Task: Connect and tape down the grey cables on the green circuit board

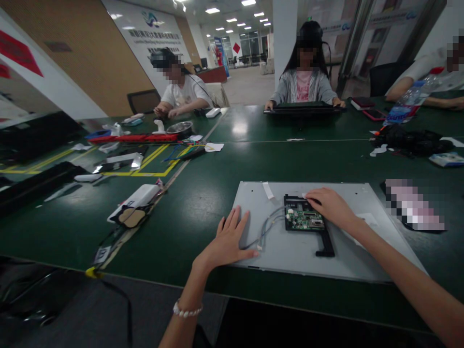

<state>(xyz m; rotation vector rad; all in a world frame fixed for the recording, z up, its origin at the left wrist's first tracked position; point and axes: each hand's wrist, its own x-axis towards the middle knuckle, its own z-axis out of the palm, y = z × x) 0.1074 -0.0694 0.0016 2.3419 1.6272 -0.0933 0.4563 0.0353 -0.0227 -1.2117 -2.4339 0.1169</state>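
Observation:
A flat grey metal panel (pixel 351 263) lies on the green table in front of me. On its middle sits a black plastic bracket (pixel 329 244) that frames a green circuit board (pixel 299 220). Thin grey-blue cables (pixel 265 229) run from the board toward the panel's left edge. My left hand (pixel 230 239) rests with spread fingers on the left edge of the panel, its thumb near a small white connector. My right hand (pixel 331 208) is at the bracket's upper right corner, fingers bent together around a small white piece; its kind I cannot make out.
Right of the panel lies a phone-shaped object (pixel 415 205), blurred out. A white power strip or adapter (pixel 139 200) with a cable is at left. Tools, wires and a red bar (pixel 137 138) lie farther back. Across the table, a person holds a dark panel (pixel 304 109). Bottles (pixel 408 104) stand at right.

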